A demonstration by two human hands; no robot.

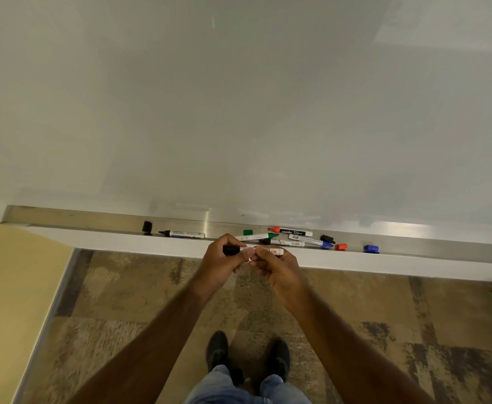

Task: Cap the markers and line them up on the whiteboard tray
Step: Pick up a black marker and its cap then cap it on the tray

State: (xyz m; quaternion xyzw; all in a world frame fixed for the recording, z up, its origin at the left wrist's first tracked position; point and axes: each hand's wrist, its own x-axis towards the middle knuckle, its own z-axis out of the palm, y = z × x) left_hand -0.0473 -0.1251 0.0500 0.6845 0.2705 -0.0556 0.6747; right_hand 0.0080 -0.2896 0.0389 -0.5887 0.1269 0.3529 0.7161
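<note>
Fingers of both hands close around one white marker (263, 251), held level just in front of the tray's front lip. From the head camera, the left hand (221, 259) pinches the marker's black cap (230, 250) at its left end, and the right hand (279, 268) grips the white barrel; the two hands touch in the middle.

Behind the hands a long metal whiteboard tray (93, 221) runs across below the blank whiteboard (239, 97). On the tray, to the left, a loose black cap (147, 226) stands near an uncapped black marker (185, 234) lying flat. To the right is a loose cluster: a green cap (248, 232), a green marker (256, 237), a red-tipped marker with a black label (293, 231), a blue marker (312, 241) and another white marker (285, 243) lying partly across each other. Further right lie a second black cap (327, 239), an orange-red cap (341, 246) and a blue cap (371, 249), each apart.

Below, patterned carpet (122, 301) and the person's dark shoes (218, 349) show.
</note>
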